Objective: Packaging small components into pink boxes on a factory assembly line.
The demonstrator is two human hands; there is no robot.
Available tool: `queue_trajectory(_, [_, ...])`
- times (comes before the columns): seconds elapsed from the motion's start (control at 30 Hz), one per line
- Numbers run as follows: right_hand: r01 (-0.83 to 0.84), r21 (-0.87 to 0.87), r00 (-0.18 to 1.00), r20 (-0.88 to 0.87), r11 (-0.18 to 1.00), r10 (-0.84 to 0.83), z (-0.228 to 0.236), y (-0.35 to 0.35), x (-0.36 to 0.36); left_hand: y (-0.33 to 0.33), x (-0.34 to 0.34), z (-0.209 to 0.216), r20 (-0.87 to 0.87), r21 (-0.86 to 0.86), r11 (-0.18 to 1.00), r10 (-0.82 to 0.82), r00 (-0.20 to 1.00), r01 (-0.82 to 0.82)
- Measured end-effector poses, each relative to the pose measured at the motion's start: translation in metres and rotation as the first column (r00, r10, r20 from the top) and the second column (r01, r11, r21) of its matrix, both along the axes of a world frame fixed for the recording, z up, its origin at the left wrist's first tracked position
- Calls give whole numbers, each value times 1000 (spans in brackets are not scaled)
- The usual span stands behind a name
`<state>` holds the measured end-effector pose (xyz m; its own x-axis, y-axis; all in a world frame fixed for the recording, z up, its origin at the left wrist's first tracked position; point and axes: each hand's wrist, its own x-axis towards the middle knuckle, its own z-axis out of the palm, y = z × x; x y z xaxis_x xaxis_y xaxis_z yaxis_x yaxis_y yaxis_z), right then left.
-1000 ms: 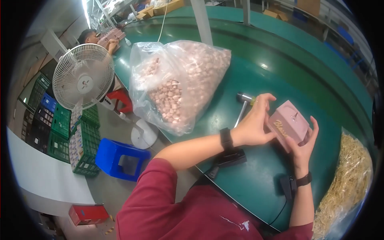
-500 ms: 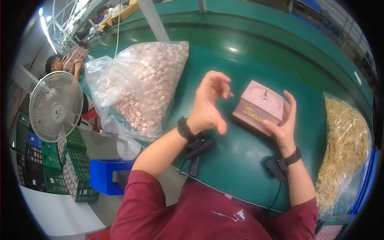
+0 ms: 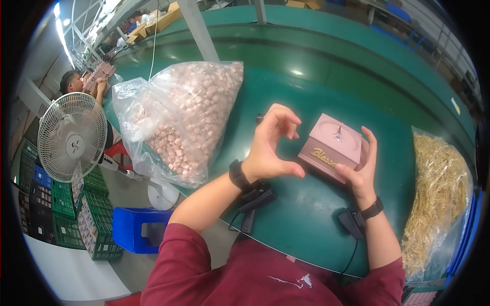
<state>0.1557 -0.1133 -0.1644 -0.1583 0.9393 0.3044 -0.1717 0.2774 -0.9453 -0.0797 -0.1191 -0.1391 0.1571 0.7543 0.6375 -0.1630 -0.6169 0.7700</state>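
Note:
A pink square box (image 3: 334, 140) stands on the green work surface, with raised gold lettering on its front. In its top is a round recess with a small metal pin in the middle. My right hand (image 3: 361, 171) grips the box at its right side, thumb on the front edge and fingers along the far side. To the left of the box, apart from it, my left hand (image 3: 271, 145) is open, fingers curved and thumb spread, with nothing in the gap. A small dark thing shows behind its knuckles; I cannot make out what it is.
A clear bag of small pink pieces (image 3: 191, 117) lies at left, and a clear bag of gold-coloured pieces (image 3: 439, 194) at right. Beyond the table's left edge are a fan (image 3: 74, 137), a blue stool (image 3: 135, 229), stacked crates (image 3: 97, 219) and a co-worker (image 3: 76, 84) holding pink parts.
My left hand has shifted slightly right, closer to the box. My right hand keeps its hold on the box, and the whole view has tilted a little.

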Motion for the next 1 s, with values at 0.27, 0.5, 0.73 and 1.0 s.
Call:
queue_trajectory(0.27, [-33,-23,999,-30,999,32,2,-3,5,2,-1,-3,-147,-118,983,122,982,-140])
queue_trajectory(0.5, [-175,-95,982,-90,980,167,6,-13,-1,-1,4,-9,-358,-380,924,-109,927,-38])
queue_trajectory(0.73, [-175,-62,984,18,983,176,9,-18,-2,0,12,-24,-311,-330,941,-32,950,-76])
queue_trajectory(1.0, [-183,-131,978,77,974,194,20,-15,-4,-5,12,-15,-286,-291,952,13,958,-100])
